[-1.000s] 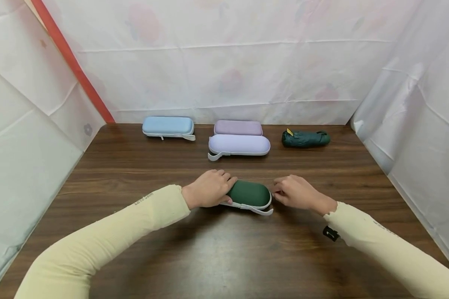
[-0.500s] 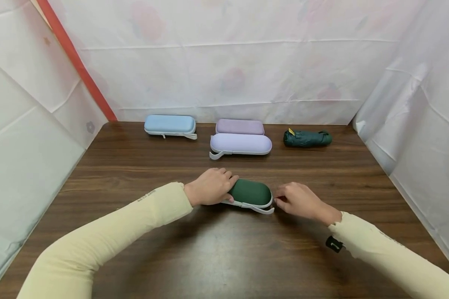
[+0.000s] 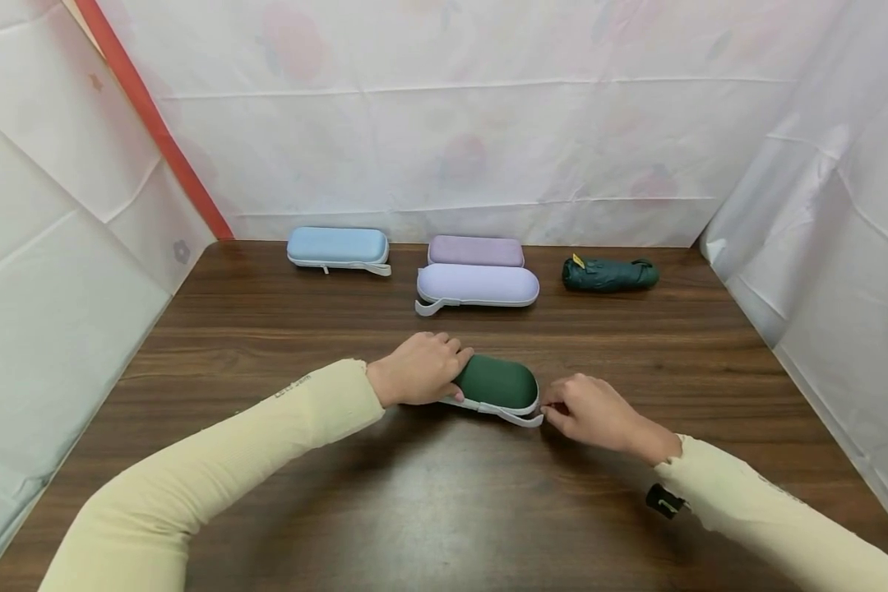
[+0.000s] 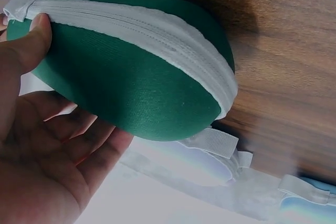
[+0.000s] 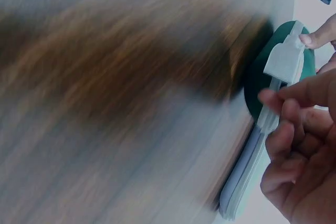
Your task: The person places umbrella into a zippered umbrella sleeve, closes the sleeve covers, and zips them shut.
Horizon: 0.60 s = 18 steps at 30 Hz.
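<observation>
On my feed, largest first: one brown table [image 3: 429, 510], lower frame; one green case [image 3: 497, 382], centre; one lavender case [image 3: 477, 284], upper centre; one blue case [image 3: 338, 244], upper left; one mauve case [image 3: 477, 249], just behind the lavender; one dark green bundle [image 3: 610, 275], upper right. I see the left hand [image 3: 423, 367] gripping the green case, thumb at its white zip; the right hand [image 3: 592, 413] at its right end, fingers curled by the pale strap [image 3: 521, 419], pinching what I cannot tell.
</observation>
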Each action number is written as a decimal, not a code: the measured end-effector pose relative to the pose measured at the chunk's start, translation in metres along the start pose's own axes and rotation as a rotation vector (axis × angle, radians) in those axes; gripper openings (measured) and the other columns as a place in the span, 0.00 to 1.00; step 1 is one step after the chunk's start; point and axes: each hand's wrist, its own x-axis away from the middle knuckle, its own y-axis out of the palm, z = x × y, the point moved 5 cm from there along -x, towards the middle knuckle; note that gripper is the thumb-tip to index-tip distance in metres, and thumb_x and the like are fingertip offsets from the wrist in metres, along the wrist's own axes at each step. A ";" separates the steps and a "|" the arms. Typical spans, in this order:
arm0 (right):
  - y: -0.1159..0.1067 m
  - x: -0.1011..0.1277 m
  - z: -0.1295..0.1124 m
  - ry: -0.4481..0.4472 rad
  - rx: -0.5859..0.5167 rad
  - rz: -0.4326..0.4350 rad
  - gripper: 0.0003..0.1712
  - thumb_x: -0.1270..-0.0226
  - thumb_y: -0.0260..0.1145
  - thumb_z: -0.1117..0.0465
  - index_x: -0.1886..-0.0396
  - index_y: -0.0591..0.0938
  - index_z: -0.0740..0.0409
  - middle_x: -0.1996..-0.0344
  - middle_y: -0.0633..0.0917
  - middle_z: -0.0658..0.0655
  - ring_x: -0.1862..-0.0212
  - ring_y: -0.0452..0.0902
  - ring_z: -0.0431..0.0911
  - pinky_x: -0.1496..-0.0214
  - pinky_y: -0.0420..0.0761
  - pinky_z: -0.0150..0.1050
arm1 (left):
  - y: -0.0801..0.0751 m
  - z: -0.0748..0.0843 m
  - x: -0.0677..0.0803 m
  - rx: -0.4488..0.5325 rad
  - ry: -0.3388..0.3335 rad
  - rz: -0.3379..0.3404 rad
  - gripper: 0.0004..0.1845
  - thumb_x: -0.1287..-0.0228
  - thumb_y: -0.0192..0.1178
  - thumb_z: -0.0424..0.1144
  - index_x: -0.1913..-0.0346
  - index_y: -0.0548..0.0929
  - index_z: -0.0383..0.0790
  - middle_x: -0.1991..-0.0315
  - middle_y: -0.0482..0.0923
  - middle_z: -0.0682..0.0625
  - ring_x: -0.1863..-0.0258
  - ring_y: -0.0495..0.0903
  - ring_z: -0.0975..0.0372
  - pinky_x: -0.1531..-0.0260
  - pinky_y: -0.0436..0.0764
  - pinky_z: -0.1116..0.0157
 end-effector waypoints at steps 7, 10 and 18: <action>0.005 -0.004 -0.020 -0.012 -0.007 0.033 0.05 0.40 0.66 0.66 0.69 0.87 0.55 0.77 0.80 0.42 0.76 0.70 0.32 0.74 0.74 0.31 | 0.001 0.001 -0.001 -0.003 -0.031 -0.012 0.31 0.40 0.62 0.59 0.47 0.79 0.34 0.60 0.81 0.44 0.62 0.80 0.55 0.61 0.79 0.60; 0.007 -0.007 -0.024 -0.017 0.009 0.039 0.04 0.40 0.67 0.67 0.69 0.87 0.55 0.75 0.82 0.44 0.74 0.74 0.34 0.71 0.77 0.33 | 0.001 0.002 -0.002 -0.006 -0.032 -0.007 0.31 0.40 0.62 0.59 0.48 0.79 0.34 0.61 0.80 0.44 0.62 0.80 0.55 0.62 0.80 0.60; 0.004 -0.004 -0.013 0.128 0.017 0.041 0.03 0.40 0.70 0.59 0.71 0.87 0.52 0.79 0.80 0.41 0.78 0.71 0.32 0.77 0.73 0.31 | 0.012 -0.010 0.009 0.168 -0.093 -0.054 0.37 0.39 0.59 0.61 0.36 0.72 0.35 0.46 0.76 0.44 0.47 0.75 0.52 0.48 0.72 0.53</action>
